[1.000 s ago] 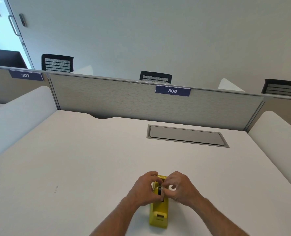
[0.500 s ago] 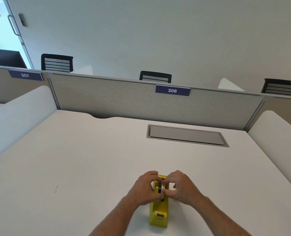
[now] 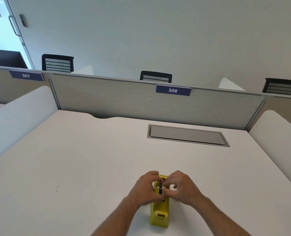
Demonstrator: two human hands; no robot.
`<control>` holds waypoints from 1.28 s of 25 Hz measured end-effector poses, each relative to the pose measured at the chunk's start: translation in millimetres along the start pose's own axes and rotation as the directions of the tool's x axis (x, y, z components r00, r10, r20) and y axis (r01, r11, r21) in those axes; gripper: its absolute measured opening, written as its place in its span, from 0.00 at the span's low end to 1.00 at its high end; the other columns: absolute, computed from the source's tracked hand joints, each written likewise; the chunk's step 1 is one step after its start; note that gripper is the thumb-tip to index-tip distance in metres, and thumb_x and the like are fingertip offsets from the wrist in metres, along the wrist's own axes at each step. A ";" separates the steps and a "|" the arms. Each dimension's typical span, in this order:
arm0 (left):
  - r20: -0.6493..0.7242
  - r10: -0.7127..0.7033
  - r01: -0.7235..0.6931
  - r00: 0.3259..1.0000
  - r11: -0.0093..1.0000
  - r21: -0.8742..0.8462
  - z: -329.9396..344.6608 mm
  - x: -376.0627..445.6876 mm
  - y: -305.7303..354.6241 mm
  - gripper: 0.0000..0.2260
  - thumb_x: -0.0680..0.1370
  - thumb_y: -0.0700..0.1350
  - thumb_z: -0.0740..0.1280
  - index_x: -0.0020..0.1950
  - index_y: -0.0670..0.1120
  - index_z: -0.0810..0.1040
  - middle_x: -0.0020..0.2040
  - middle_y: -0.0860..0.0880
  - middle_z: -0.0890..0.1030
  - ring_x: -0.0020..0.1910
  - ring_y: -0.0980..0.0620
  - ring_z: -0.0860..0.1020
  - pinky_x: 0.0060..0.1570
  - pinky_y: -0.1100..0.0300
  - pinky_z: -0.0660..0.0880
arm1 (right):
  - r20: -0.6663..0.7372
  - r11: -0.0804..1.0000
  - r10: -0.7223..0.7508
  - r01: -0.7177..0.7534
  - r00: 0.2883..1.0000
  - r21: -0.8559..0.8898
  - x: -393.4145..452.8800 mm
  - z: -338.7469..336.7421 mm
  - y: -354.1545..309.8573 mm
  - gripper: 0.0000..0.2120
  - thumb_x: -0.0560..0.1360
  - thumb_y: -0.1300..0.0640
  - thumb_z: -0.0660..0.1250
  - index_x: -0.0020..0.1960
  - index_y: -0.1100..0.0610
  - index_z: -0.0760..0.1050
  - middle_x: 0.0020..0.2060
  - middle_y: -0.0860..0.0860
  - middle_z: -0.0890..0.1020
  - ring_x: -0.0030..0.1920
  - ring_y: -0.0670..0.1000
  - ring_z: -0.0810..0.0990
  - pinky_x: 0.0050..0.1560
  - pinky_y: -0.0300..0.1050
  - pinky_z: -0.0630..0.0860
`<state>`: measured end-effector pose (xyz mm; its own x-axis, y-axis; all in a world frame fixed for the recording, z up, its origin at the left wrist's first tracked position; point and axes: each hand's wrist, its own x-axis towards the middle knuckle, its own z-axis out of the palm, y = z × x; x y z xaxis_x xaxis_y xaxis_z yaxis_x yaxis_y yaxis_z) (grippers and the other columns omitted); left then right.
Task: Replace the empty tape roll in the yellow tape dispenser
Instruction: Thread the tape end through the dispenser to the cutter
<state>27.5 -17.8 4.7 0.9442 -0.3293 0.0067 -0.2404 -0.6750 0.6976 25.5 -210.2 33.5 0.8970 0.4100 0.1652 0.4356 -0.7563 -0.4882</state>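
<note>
From my remote seat, I see both hands meet over the yellow dispenser (image 3: 160,213), which stands on the white desk (image 3: 90,159) near its front edge, cutter end toward the camera. The left hand (image 3: 145,189) wraps the dispenser's left side, fingers curled over the top. The right hand (image 3: 180,187) pinches a dark roll (image 3: 161,190) sitting in the dispenser's cradle, thumb and forefinger closed on it. A grey hatch (image 3: 187,135) lies well beyond, set into the desk. A fabric partition (image 3: 124,103) behind carries a label reading 306 (image 3: 173,90).
</note>
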 end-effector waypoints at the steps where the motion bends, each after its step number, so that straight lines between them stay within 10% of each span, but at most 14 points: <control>1: 0.002 -0.001 0.001 1.000 1.000 0.002 0.2 0.1 -0.1 0.24 0.63 0.60 0.76 0.58 0.60 0.79 0.73 0.57 0.69 0.66 0.55 0.72 0.59 0.56 0.78 | 0.001 1.000 0.006 -0.006 1.000 0.003 -0.7 -0.1 0.1 0.11 0.69 0.44 0.70 0.47 0.46 0.85 0.42 0.40 0.85 0.48 0.43 0.76 0.41 0.41 0.79; 32: 0.033 -0.049 0.049 0.998 0.999 0.014 0.4 3.1 1.1 0.27 0.62 0.55 0.80 0.59 0.58 0.79 0.73 0.57 0.68 0.63 0.52 0.74 0.58 0.56 0.78 | 0.004 0.999 0.028 -0.028 1.000 0.038 -1.6 -0.4 0.3 0.11 0.67 0.45 0.71 0.48 0.45 0.85 0.42 0.39 0.85 0.49 0.43 0.77 0.39 0.41 0.79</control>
<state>30.0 -19.9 5.2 0.9469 -0.3174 -0.0515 -0.1971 -0.6995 0.6869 24.2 -211.4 33.5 0.9087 0.3904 0.1480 0.4068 -0.7479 -0.5245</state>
